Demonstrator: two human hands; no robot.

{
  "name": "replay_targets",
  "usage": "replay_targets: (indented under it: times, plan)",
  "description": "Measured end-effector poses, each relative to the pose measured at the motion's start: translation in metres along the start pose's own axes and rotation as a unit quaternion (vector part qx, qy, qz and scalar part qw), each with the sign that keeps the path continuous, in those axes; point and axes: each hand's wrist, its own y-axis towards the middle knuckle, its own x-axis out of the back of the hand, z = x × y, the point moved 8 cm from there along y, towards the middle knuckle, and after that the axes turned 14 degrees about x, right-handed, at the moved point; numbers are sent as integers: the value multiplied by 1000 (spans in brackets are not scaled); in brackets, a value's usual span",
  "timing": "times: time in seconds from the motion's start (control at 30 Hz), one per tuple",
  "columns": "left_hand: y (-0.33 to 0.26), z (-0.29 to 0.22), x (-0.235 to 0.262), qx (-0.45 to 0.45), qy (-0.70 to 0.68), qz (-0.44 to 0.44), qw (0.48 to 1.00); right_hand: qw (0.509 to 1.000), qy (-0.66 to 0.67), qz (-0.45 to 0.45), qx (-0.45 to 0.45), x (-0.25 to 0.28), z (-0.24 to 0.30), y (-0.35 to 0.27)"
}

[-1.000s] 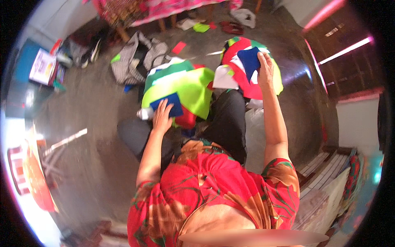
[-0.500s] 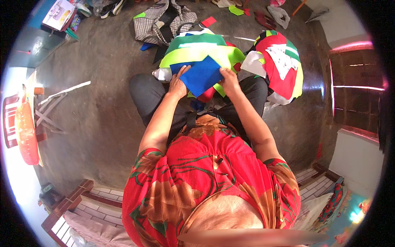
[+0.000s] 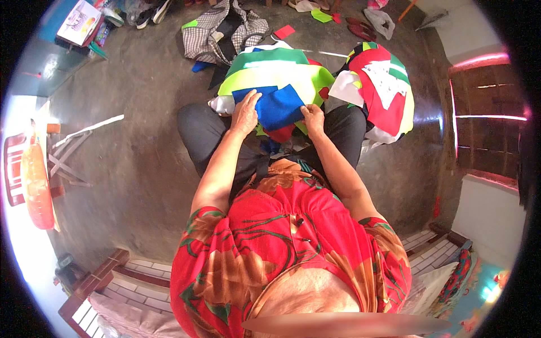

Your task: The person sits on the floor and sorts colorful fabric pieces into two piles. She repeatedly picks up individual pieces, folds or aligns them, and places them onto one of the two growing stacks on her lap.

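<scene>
A blue fabric piece (image 3: 282, 106) overlaps the six-o'clock edge of a lime-green fabric sheet (image 3: 307, 78). The right hand (image 3: 313, 119) pinches its three-o'clock edge; the left hand (image 3: 245, 114) rests fingers toward nine, grip unclear. A multicoloured fabric pile (image 3: 378, 90) sits toward two, checked cloth (image 3: 198, 42) toward ten.

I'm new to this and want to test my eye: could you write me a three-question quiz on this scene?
1. True or false: the left hand and right hand both touch blue cloth.
2. Which lies on the right-hand pile: A) a shoe, B) a white printed piece, C) a bottle?
3. What colour is the small rectangle on the floor, just right of the checked cloth?

Key: 1. True. 2. B. 3. Red.
</scene>
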Motion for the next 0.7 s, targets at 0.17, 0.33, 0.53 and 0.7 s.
replay_targets:
  times: [0.17,0.33,0.53,0.7]
  plan:
    - [-6,-28,16,-72,52,-52,995,973,-150,-34,171,6,27,-5]
    - [-12,-39,-2,-146,149,-7,978,841,-336,-27,424,-8,113,-34]
    - [-15,-34,-7,-141,155,22,978,773,-420,187,437,-58,88,-52]
    - [-18,-54,-8,-153,238,41,958,796,-410,236,377,-56,79,-47]
